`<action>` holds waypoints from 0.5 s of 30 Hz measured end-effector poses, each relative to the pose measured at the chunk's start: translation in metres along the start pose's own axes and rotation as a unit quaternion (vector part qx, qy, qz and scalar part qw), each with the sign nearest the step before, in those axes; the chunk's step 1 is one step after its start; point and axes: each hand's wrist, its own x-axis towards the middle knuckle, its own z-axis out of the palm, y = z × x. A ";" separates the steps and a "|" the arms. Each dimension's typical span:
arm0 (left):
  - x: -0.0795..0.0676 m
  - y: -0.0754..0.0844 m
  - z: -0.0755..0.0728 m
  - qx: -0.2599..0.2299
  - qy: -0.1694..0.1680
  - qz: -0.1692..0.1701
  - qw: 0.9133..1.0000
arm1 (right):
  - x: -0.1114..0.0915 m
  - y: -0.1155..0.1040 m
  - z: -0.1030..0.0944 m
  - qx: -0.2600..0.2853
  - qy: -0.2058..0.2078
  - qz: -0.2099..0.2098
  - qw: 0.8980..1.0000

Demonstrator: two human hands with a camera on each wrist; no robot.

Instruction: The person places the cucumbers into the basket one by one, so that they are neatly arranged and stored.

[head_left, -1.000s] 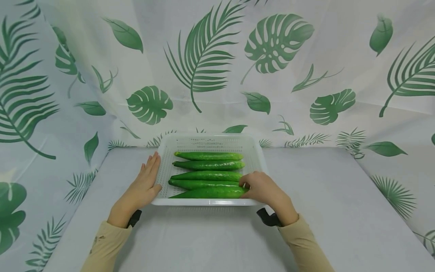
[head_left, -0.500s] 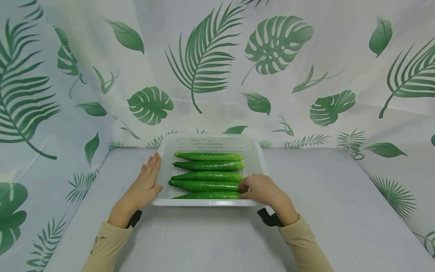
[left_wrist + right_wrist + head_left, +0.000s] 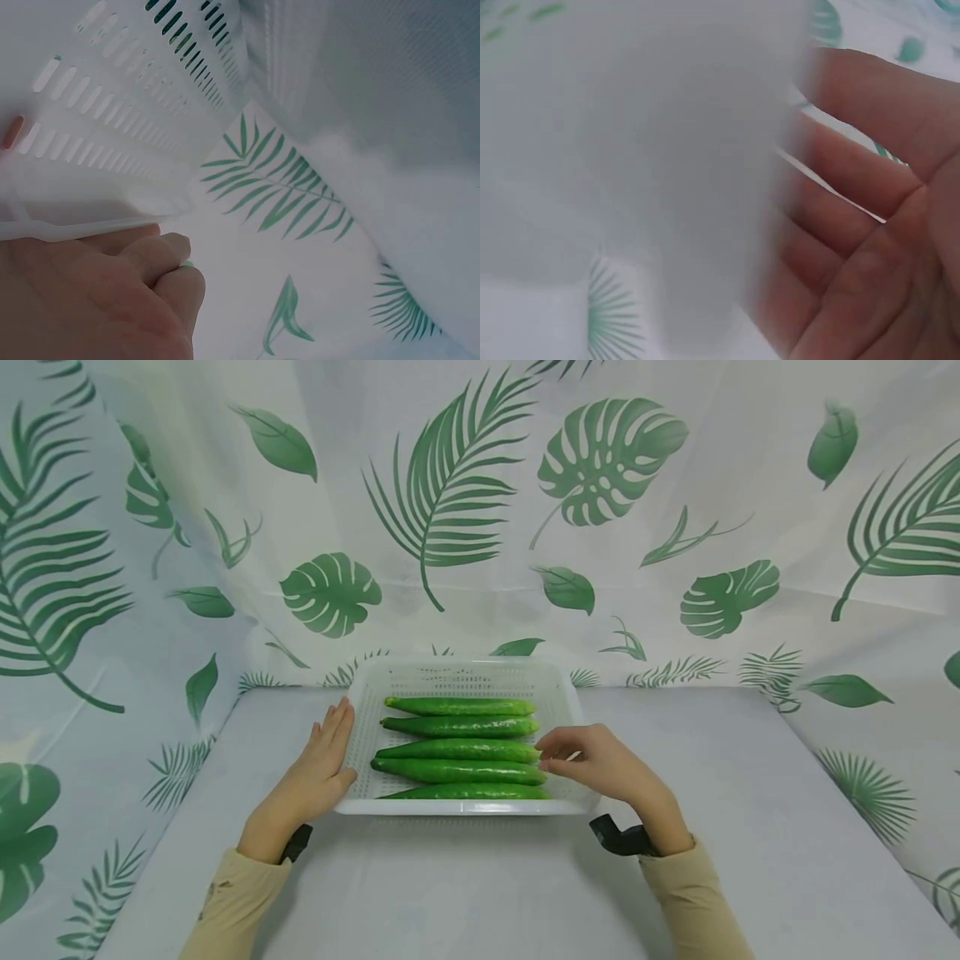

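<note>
Several long green cucumbers (image 3: 457,770) lie side by side in a white perforated plastic basket (image 3: 461,807) in the head view. The nearest cucumber (image 3: 467,792) is partly hidden behind the front rim. My left hand (image 3: 311,768) rests along the basket's left side with straight fingers; in the left wrist view this hand (image 3: 97,300) lies against the rim beside the slotted wall (image 3: 97,112). Over the right rim, my right hand (image 3: 603,764) has lightly bent fingertips right at the cucumbers' right ends. The right wrist view shows its fingers (image 3: 847,157) spread behind the blurred basket wall (image 3: 705,150).
The basket stands on a pale cloth-covered table (image 3: 465,893), near the back. A white curtain (image 3: 480,610) printed with green leaves rises behind the table and along both sides. Black straps (image 3: 618,837) sit on both wrists, below beige sleeves (image 3: 693,893).
My right hand has let go of the nearest cucumber and moved up and to the right. That cucumber was shifted slightly down toward the front rim. My left hand has stayed put.
</note>
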 end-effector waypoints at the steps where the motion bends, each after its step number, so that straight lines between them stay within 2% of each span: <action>1: 0.000 0.000 0.000 0.000 0.000 0.000 1.000 | -0.002 0.001 -0.004 0.004 0.013 -0.002 1.000; 5: 0.001 -0.001 0.000 -0.001 0.001 0.000 1.000 | -0.010 0.002 -0.019 0.028 0.069 -0.016 0.997; 8: 0.001 -0.001 0.001 -0.005 0.000 -0.003 1.000 | -0.018 0.002 -0.031 0.059 0.123 -0.045 0.990; 11: 0.001 0.000 0.001 -0.009 -0.001 -0.006 1.000 | -0.026 0.002 -0.041 0.087 0.194 -0.071 0.974; 13: 0.001 -0.001 0.001 -0.012 -0.001 -0.005 1.000 | -0.029 0.001 -0.046 0.094 0.250 -0.089 0.960; 15: 0.001 -0.001 0.001 -0.019 -0.001 -0.002 1.000 | -0.031 0.000 -0.051 0.078 0.309 -0.100 0.943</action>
